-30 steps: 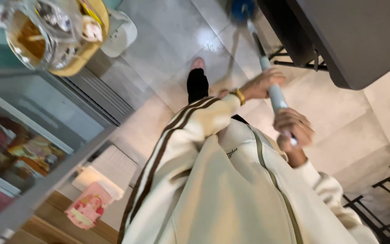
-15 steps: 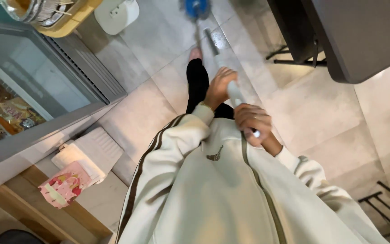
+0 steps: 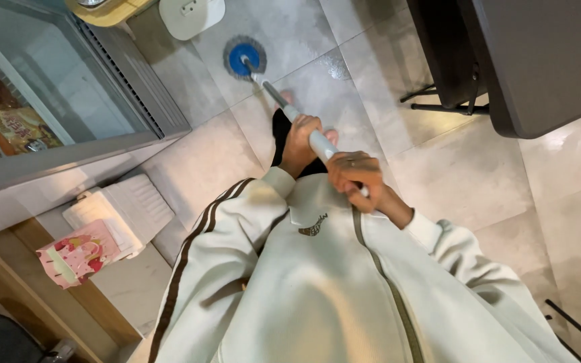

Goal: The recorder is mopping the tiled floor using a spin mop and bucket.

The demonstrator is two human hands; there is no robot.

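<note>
both of your hands grip one mop handle [image 3: 304, 129], a pale grey-white pole that slants from your chest toward the far floor. your left hand [image 3: 299, 142] is wrapped round the pole farther down, fingers curled shut over it. your right hand [image 3: 352, 176] is closed round the near end of the pole, just beside the left hand and nearer your chest; a ring shows on one finger.

the mop head [image 3: 244, 58], round with a blue centre and a grey fringe, lies flat on the tiled floor [image 3: 479, 175], far from you and just left of centre. the tiles near it look glossy.

a glass-fronted cabinet [image 3: 48, 114] with coloured packets inside stands on the left. a white bin [image 3: 191, 15] sits at the far edge, just beyond the mop head. a dark surface [image 3: 546, 60] on black legs fills the far right. near left, a pink carton [image 3: 75, 254] lies beside a white ribbed object [image 3: 126, 208]. your cream jacket sleeves [image 3: 223, 228] carry dark stripes.
</note>
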